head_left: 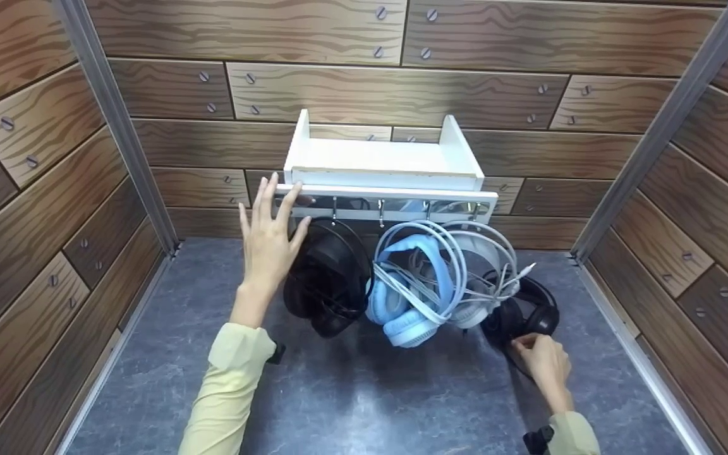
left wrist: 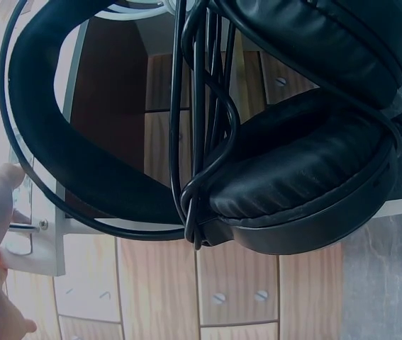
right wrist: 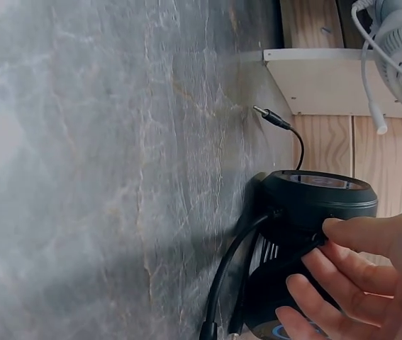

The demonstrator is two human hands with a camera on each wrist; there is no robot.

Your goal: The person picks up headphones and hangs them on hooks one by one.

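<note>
My left hand (head_left: 268, 246) rests at the left end of the white rack's rail (head_left: 389, 191), fingers spread and fairly straight. Close beside it, black headphones (head_left: 326, 278) hang from the rail, their cord bundled across the band in the left wrist view. Down on the right, my right hand (head_left: 546, 363) pinches a thin black part at the earcup of a black headset (right wrist: 317, 195) lying on the floor surface. Whether that part is cord or boom, I cannot tell. Light blue headphones (head_left: 409, 330) and pale grey headphones (head_left: 468, 314) hang between, with coiled cables.
The rack's white shelf (head_left: 383, 156) stands against the wood-patterned back wall (head_left: 339, 91). Metal hooks (head_left: 382, 213) line the rail. A black plug (right wrist: 275, 119) sticks up near the headset. Patterned side walls enclose the grey marbled surface (head_left: 364, 404).
</note>
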